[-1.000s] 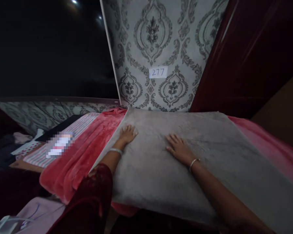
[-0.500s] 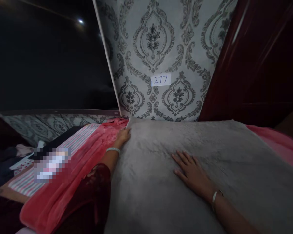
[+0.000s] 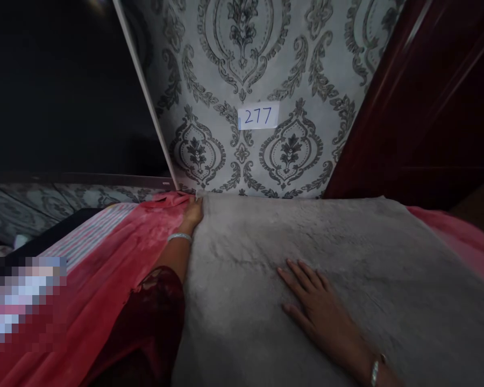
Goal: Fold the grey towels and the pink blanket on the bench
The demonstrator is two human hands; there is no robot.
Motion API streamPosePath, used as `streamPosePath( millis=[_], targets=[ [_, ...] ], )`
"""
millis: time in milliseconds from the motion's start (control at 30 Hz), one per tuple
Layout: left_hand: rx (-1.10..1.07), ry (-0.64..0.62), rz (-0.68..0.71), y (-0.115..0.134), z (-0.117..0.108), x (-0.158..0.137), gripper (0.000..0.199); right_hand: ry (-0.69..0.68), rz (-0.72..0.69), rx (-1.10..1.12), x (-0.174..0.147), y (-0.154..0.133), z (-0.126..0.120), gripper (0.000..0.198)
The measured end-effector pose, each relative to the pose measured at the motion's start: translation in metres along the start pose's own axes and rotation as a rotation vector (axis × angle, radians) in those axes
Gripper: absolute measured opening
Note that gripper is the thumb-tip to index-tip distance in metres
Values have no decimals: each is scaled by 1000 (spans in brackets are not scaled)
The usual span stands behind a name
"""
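A grey plush blanket (image 3: 242, 301) lies spread over the surface in front of me, with a few shallow wrinkles across its upper middle. My left hand (image 3: 193, 212) is at its far left corner, closed on the edge; the fingertips are partly hidden. Flat on the grey fabric, right of the middle, rests my right hand (image 3: 317, 306), fingers stretched and a little apart. Under and beside the grey blanket on the left is a red plush cloth (image 3: 145, 236), and a pink-red part (image 3: 460, 236) shows past its right edge.
A patterned wall (image 3: 298, 70) with a paper label (image 3: 258, 116) reading 277 rises behind the blanket. At the left stands a large dark screen (image 3: 64, 97); at the right, a dark red glossy panel (image 3: 423, 97). Striped fabric (image 3: 100, 228) lies left of the red cloth.
My left hand has shifted slightly toward the far corner, still at the blanket's edge. My right hand stays flat, a little nearer to me. The view has moved closer to the wall.
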State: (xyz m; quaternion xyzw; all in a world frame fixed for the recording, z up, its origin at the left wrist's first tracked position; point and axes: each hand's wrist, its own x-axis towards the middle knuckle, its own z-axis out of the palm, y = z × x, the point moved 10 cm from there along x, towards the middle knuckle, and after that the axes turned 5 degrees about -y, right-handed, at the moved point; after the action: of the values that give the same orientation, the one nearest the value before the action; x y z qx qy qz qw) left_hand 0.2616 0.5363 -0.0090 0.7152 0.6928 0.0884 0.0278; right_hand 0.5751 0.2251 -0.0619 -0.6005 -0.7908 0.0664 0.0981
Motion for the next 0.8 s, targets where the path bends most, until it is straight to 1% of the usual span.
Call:
streamPosePath(
  millis=[67, 167, 233, 300, 367, 433, 500, 567, 633, 667, 800],
  targets=[
    [29, -8, -19, -4, 2, 0, 63, -6, 1, 10, 0, 0, 0, 65],
    [84, -7, -24, -1, -6, -1, 61, -25, 7, 29, 1, -2, -2, 64],
    [122, -8, -22, 8, -15, -3, 56, -51, 15, 42, 2, -4, -3, 64],
    [152, -15, -7, 23, -24, -9, 51, -69, 21, 54, 4, -6, -6, 64],
    [169, -14, 41, 44, -30, -23, 51, -65, 23, 59, 5, -8, -12, 63],
    [181, -7, 144, 70, -29, -47, 54, -66, 25, 57, 5, -11, -17, 63],
    [196, -34, 280, 94, -17, -78, 58, -97, 33, 59, 5, -13, -19, 64],
    [201, -99, 364, 106, -1, -106, 63, -124, 41, 65, 5, -14, -20, 65],
    [193, -155, 368, 106, 9, -123, 64, -117, 38, 64, 6, -15, -24, 66],
    [188, -171, 354, 105, 9, -127, 63, -106, 33, 60, 6, -15, -26, 66],
    [202, -226, 271, 112, 1, -134, 63, -74, 30, 33, 5, -14, -33, 65]
  ],
)
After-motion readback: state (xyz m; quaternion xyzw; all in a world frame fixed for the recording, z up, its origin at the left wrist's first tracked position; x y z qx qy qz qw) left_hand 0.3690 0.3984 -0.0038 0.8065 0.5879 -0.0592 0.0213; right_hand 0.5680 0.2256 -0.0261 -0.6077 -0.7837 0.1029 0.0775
